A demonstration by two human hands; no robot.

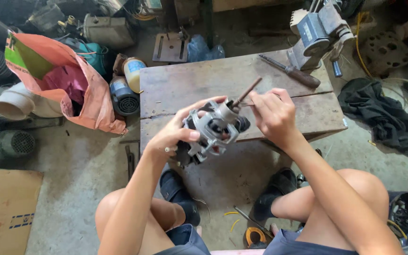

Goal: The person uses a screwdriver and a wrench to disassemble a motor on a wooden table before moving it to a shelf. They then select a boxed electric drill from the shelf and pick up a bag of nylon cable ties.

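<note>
My left hand (173,134) grips a small motor (211,132) above the bench (185,85), fingers wrapped around its housing. My right hand (272,113) pinches closed on a thin tool at the motor's shaft (247,91). A screwdriver (291,71) lies on the bench beside a vise (319,30).

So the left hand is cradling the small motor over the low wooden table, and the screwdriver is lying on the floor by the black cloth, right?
Not quite: in the head view the screwdriver lies on the wooden table, near the vise, not on the floor. The left hand does cradle the motor.
</note>
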